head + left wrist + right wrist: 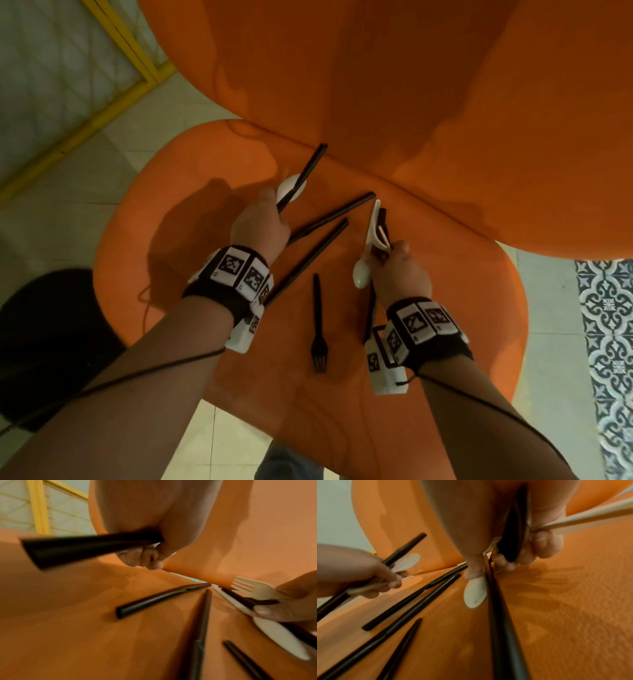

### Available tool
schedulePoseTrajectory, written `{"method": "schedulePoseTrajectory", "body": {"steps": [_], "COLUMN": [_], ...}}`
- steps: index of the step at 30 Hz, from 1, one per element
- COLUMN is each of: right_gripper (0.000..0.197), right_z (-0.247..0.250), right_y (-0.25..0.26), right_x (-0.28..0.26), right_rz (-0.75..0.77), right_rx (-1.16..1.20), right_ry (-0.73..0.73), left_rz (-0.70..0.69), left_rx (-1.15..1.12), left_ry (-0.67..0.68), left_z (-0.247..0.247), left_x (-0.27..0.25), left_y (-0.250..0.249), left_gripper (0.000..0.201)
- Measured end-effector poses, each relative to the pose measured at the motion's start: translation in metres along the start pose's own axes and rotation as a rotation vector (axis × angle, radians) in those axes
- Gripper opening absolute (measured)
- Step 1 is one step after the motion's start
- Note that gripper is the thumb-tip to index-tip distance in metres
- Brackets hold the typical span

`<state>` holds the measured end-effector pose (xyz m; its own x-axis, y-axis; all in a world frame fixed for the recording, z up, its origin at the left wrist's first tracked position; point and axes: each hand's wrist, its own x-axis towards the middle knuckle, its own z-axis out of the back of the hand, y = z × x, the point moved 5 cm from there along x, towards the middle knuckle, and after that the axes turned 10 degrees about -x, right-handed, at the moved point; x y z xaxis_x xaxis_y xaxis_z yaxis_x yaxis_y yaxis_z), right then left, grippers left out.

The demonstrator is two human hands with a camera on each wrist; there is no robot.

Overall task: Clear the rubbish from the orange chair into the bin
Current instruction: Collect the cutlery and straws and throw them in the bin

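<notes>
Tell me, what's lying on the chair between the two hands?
Two long black straws lie side by side on the orange seat between the left hand and right hand, with a black fork nearer; the head view shows it.

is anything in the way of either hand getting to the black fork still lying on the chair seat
Nothing visible lies on or over the black fork; it sits alone on the orange chair seat between the two wrists. But both hands are full: the left hand grips a black straw and white spoon, the right hand a bundle of cutlery.

Colours on chair
Chair orange; fork & straws black; spoon white; floor tiles blue/white patt.; frame yellow
</notes>
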<state>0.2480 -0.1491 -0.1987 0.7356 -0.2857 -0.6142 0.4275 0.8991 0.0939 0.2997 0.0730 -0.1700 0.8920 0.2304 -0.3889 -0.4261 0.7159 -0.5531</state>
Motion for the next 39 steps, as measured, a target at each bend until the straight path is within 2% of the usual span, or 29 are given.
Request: {"method": "schedulePoseTrajectory", "body": {"steps": [2,5,7,12,14,17,21,24,28,31,35,39], "right_gripper": [0.06,0.043,0.039,0.033,0.033,0.039,0.054,0.044,0.031,0.026,0.027,0.051], "right_z": [-0.005,-0.005,-0.003,0.018,0.024,0.018,0.006,0.007,0.012,0.011,-0.017,-0.056], "right_y": [-0.002,-0.007,-0.01,-0.009,-0.002,0.011,0.017,0.015,0.011,0.012,0.029,0.048], "right_x": [0.001,0.0,-0.002,-0.013,-0.009,0.004,0.011,0.009,-0.008,-0.029,-0.058,-0.069], "right_rz": [-0.012,-0.015,-0.006,0.031,0.037,0.03,-0.005,0.009,0.072,0.14,0.184,0.189], "right_rx": [-0.014,0.063,0.107,0.223,0.176,0.026,-0.071,-0.025,0.068,0.137,0.078,-0.116], "right_ry": [0.043,0.054,0.061,-0.07,-0.103,-0.059,0.016,-0.01,-0.052,-0.046,0.075,0.178], "left_rz": [-0.053,-0.081,-0.071,-0.106,-0.124,-0.137,-0.093,-0.041,-0.052,-0.033,0.11,0.176], "left_rx": [-0.057,0.01,0.111,0.175,0.127,0.093,0.133,0.169,0.2,0.098,-0.132,-0.279], "left_ry": [0.038,0.17,0.233,0.123,0.071,0.031,0.083,0.176,0.164,0.077,0.052,0.017], "left_z": [-0.008,-0.029,-0.04,-0.031,-0.023,-0.014,-0.015,-0.024,-0.026,-0.018,-0.008,-0.001], "left_x": [-0.007,-0.009,-0.008,-0.012,-0.02,-0.037,-0.061,-0.069,-0.072,-0.071,-0.071,-0.082], "left_y": [-0.012,-0.02,-0.017,-0.009,-0.005,0.003,0.02,0.038,0.05,0.056,0.069,0.076], "left_gripper": [0.028,0.042,0.045,0.035,0.028,0.022,0.039,0.047,0.036,0.033,0.037,0.033]}}
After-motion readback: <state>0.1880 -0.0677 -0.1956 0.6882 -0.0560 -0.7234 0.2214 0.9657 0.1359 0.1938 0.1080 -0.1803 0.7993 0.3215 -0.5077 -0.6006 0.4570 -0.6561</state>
